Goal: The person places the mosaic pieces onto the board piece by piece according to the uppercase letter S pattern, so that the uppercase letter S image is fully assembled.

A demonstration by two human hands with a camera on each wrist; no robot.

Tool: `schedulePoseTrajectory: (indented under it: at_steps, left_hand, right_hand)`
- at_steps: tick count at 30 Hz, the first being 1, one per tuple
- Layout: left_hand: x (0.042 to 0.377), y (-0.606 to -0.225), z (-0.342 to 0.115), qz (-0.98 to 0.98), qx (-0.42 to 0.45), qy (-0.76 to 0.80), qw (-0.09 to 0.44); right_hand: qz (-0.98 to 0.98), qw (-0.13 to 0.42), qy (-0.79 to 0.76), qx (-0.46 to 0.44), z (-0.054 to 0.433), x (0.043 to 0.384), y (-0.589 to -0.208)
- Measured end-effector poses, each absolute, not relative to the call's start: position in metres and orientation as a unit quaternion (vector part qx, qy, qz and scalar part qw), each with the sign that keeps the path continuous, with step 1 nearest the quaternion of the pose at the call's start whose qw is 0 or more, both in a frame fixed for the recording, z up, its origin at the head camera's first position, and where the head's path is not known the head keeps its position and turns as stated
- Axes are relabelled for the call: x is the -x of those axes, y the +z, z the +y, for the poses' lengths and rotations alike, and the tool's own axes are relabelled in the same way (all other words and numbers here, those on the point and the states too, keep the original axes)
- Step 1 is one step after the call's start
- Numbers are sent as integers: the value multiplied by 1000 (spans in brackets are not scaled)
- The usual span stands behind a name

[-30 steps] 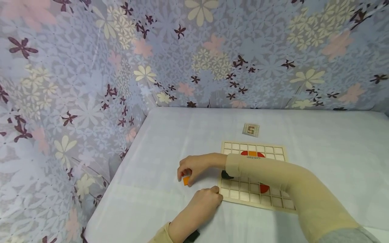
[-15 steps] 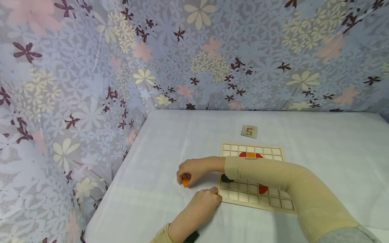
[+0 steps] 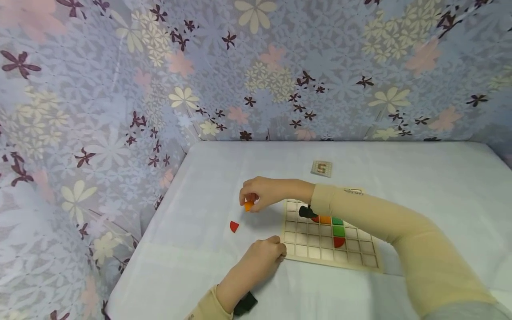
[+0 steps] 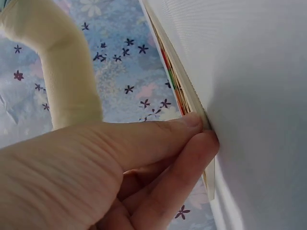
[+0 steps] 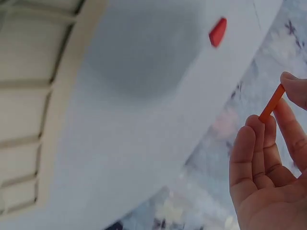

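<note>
My right hand (image 3: pixel 266 192) is raised over the table to the left of the gridded wooden board (image 3: pixel 314 252), pinching a thin orange square tile (image 5: pixel 272 103) between thumb and fingertips. A red quarter-circle piece (image 3: pixel 234 226) lies on the table below and left of that hand. At the board's near left corner is my left hand (image 3: pixel 262 255); in the left wrist view its thumb and a finger pinch the board's edge (image 4: pixel 195 103). Green pieces (image 3: pixel 338 231), an orange tile (image 3: pixel 325 220) and a red piece (image 3: pixel 339 242) sit in board cells. My right forearm hides the board's far part.
A small card (image 3: pixel 322 168) with a figure like a 5 on a grid lies beyond the board. White cloth covers the table (image 3: pixel 192 240). Flowered fabric (image 3: pixel 256 89) rises behind and on the left. Dark wrist cameras (image 3: pixel 246 304) are on both wrists.
My right hand has picked up the orange tile and moved away from me with it, uncovering the red piece on the table. The left hand still holds the board's corner.
</note>
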State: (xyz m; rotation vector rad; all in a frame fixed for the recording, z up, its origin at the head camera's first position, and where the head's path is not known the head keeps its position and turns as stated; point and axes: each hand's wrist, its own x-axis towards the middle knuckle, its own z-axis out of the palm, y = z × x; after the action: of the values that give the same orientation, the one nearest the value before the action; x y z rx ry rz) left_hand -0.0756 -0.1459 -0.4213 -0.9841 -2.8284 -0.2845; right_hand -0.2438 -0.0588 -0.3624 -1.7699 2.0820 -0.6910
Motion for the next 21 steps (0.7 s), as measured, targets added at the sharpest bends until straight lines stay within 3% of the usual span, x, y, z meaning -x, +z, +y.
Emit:
schedulePoseTrajectory:
  at_steps: [10,21]
  left_hand:
    - [77,-424,-146,-936,325,-126,57]
    - [78,-425,-140,-936,318,-138,62]
  right_hand:
    - [774,130,-293,545,17,255,-336]
    - [819,83,-315,472,104,237,-335]
